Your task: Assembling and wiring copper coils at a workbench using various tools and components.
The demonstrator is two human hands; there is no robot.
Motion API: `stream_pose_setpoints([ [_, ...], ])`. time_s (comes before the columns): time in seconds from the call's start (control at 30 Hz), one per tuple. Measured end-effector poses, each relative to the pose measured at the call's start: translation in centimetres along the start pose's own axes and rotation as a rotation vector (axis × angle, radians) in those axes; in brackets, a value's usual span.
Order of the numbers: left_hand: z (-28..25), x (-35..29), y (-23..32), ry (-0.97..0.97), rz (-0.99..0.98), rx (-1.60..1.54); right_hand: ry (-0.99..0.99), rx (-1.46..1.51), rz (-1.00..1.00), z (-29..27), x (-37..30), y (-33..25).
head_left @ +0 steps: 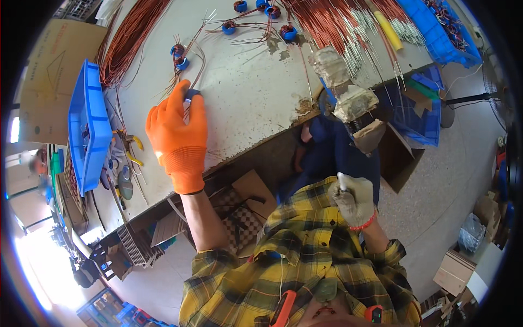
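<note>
My left hand (182, 131), in an orange glove, rests over the worktable (245, 109). Its thumb and forefinger close around a small blue-cased wire coil (191, 95), partly hidden by the fingers. Just beyond the fingertips lie two more blue-ringed coils (178, 54) with long copper leads. In front of my chest is my right hand (357, 199), wearing a whitish glove, its fingers curled closed. Whether anything is inside that grip is hidden. Ahead of it, a bench vise (343, 84) with wrapped jaws stands at the table's edge.
Several finished-looking coils (229, 27) lie at the far side. Bundles of reddish wire (136, 38) and cut wires (332, 27) spread across the back, beside a yellow tube (388, 30). Blue bins (90, 125) flank the table. Pliers (131, 146) lie at left.
</note>
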State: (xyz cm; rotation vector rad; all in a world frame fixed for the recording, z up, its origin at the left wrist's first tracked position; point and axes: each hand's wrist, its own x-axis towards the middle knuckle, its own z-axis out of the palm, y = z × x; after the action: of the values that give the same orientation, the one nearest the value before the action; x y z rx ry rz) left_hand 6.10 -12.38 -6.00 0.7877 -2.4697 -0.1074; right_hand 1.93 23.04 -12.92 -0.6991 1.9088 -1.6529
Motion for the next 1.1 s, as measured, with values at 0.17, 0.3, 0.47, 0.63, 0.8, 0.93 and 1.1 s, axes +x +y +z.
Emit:
stream_pose_setpoints([
  [0.17,-1.3,-0.4,1.3,-0.071,-0.222,-0.3,-0.062,-0.013,0.038,1.1,1.2,-0.8],
  [0.3,-3.2,-1.6,1.9,-0.017,-0.318,-0.921,0.034,0.126,0.178,2.4,2.5,-3.6],
  [0.47,-1.6,-2.9,5.2,-0.059,-0.092,-1.796,-0.057,0.319,0.224,2.9,5.4,-7.6],
  [0.63,0.1,-7.0,8.3,-0.583,-0.233,-2.257,-0.16,0.867,0.404,2.5,6.1,-8.8],
  [0.8,1.8,-8.7,10.6,-0.776,-0.124,-2.321,-0.032,0.669,0.399,1.8,4.2,-8.3],
  [0.93,2.0,-8.1,10.3,-0.764,-0.122,-2.226,0.325,0.65,0.159,1.3,3.1,-8.8],
  [1.1,-1.0,-7.0,11.1,-0.672,-0.231,-1.869,0.28,-0.075,-0.094,-2.9,4.8,-8.5],
])
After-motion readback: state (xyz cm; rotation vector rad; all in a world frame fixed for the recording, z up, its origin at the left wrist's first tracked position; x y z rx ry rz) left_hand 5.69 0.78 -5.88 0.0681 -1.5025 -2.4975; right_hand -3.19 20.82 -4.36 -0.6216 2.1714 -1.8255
